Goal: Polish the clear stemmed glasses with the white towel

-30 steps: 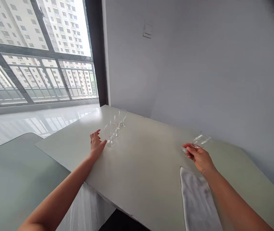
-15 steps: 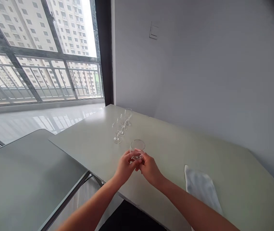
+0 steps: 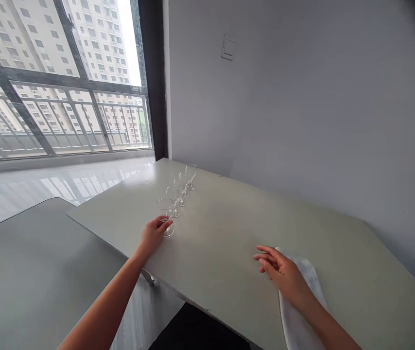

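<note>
My left hand [image 3: 153, 236] grips the stem of a clear wine glass [image 3: 164, 204], which stands upright at the near end of a row. Several more stemmed glasses [image 3: 190, 174] run behind it in a line toward the wall. Over the white folded cloth [image 3: 307, 270], my right hand [image 3: 282, 272] hovers with its fingers apart and nothing in them. The right forearm hides part of the cloth.
The pale table [image 3: 222, 233] has its near edge just in front of me. A second, grey-green table [image 3: 40, 262] stands at the left. A grey wall [image 3: 302, 107] borders the far side, with a large window [image 3: 58, 78] at the left.
My right hand carried a glass from the right to the middle, where both hands held it. The left hand then moved it to the row's near end; the right let go and returned rightward.
</note>
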`<state>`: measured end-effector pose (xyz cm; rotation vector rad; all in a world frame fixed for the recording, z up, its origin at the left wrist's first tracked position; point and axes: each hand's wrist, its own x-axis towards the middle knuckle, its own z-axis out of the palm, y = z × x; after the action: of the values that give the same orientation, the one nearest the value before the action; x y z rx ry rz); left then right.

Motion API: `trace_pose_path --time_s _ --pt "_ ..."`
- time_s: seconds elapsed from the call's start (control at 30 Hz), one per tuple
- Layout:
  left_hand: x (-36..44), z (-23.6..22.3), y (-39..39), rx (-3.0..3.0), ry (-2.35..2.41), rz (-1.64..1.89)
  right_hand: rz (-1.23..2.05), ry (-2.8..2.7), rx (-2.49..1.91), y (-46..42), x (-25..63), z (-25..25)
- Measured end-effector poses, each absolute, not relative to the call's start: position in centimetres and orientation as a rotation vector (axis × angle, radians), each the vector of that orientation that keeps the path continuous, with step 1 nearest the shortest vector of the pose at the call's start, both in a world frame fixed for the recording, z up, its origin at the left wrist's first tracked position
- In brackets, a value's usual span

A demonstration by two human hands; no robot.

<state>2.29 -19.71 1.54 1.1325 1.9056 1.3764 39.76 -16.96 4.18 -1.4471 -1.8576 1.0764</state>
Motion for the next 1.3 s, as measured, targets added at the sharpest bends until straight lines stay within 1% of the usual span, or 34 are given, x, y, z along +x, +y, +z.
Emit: trace_pose_path --time_s 0.07,0.17,0.27,0.4,0.47,0.57,0.6,0.67,0.8,0.93,1.03,1.13,1.3 --pt "1.9 1.3 -19.5 1.132 1.920 1.369 0.908 -1.855 -1.544 -16.8 42.4 3.4" --pt "1.5 1.0 -19.2 1.159 1.951 1.330 0.545 -1.948 -1.688 -17.1 45.7 2.7" --pt "1.2 0.9 -19.0 1.184 2.002 1.269 0.212 -2.162 -1.641 -18.1 47.8 1.5" --pt "1.0 1.1 -19.5 1.241 2.113 1.155 0.003 -2.426 -1.555 -19.5 48.9 -1.8" --pt "1.3 1.3 -20.4 1.289 2.268 1.194 -0.041 -2.485 -1.549 -19.9 49.1 -3.3" --pt "3.1 1.6 -22.6 1.354 2.478 1.485 -0.065 -2.513 -1.538 -20.0 48.7 -4.3" --pt "4.0 1.6 -23.3 1.384 2.481 1.570 -0.056 -2.529 -1.525 -19.8 48.3 -4.2" --pt "6.1 1.5 -24.4 1.463 2.377 1.635 -0.010 -2.580 -1.480 -19.2 47.0 -3.6" --pt "11.0 0.7 -25.3 1.596 2.036 1.534 0.170 -2.719 -1.285 -16.8 42.4 -1.9" --pt "14.7 -0.2 -25.0 1.743 1.811 1.390 0.362 -2.776 -1.103 -12.4 36.0 -0.9" --pt "15.9 -0.4 -25.0 1.852 1.735 1.335 0.459 -2.752 -1.015 -8.3 31.5 -0.6" --pt "16.0 -0.5 -25.1 1.964 1.703 1.321 0.472 -2.706 -1.008 -3.9 28.5 -0.4" --pt "16.0 -1.6 -24.8 2.004 1.731 1.445 0.456 -2.580 -1.092 2.9 28.1 0.0"
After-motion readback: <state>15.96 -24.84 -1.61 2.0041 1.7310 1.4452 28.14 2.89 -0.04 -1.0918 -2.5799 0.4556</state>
